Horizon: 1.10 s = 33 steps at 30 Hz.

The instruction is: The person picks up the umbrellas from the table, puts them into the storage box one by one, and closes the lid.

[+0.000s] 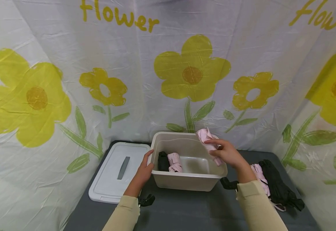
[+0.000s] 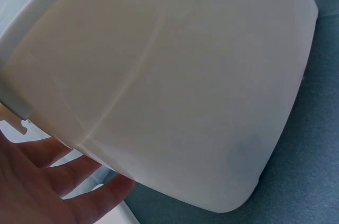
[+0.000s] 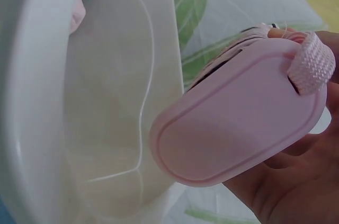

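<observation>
A pink folded umbrella (image 1: 205, 136) is held at a tilt over the right part of a beige plastic bin (image 1: 185, 183), pinched between the thumb and fingers of my right hand (image 1: 228, 154). Its flat oval end and woven strap (image 3: 313, 65) face the right wrist camera. My left hand (image 1: 141, 171) rests against the left side of the bin, with fairly straight, spread fingers touching the wall in the left wrist view. Inside the bin, at the left, a black folded bundle (image 1: 163, 162) and a pink folded bundle (image 1: 175, 162) lie side by side.
A white lid (image 1: 110, 173) with a grey handle (image 1: 123, 167) lies left of the bin on the dark table (image 1: 182, 211). To the right are another pink bundle (image 1: 260, 176) and a long black one (image 1: 279, 183). Behind hangs a flower-printed curtain (image 1: 145, 106).
</observation>
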Tool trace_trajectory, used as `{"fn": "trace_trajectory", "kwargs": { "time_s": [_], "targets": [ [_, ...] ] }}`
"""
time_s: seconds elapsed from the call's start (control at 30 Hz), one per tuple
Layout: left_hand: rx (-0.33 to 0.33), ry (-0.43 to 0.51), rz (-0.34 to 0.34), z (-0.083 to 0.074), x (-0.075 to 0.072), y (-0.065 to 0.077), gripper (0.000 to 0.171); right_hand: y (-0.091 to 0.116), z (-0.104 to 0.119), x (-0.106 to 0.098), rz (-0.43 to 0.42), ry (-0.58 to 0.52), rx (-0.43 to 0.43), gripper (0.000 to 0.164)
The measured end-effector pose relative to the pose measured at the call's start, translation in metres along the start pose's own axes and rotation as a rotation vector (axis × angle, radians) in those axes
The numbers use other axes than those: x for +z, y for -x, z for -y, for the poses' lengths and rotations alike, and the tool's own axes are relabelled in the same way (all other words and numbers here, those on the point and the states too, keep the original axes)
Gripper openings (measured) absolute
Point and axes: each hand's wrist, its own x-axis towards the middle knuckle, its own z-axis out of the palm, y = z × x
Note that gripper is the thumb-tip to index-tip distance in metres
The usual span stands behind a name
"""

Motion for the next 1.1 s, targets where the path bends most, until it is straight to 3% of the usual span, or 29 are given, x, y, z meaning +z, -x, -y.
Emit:
{"fn": "trace_trajectory", "kwargs": {
  "time_s": [0.17, 0.57, 0.9, 1.1],
  "targets": [
    [0.011, -0.004, -0.002, 0.001, 0.0, -0.001, 0.062, -0.005, -0.001, 0.003, 0.031, 0.02, -0.011, 0.04],
    [-0.001, -0.009, -0.014, 0.001, 0.001, 0.0, 0.061, -0.019, 0.006, 0.011, 0.135, 0.055, 0.076, 0.04],
    [0.004, 0.012, -0.006, 0.002, 0.002, -0.003, 0.061, -0.034, 0.002, 0.017, 0.239, 0.085, 0.03, 0.039],
    [-0.015, 0.014, -0.002, -0.007, 0.001, 0.001, 0.061, -0.041, 0.002, 0.02, 0.3, 0.076, 0.045, 0.038]
  ]
}}
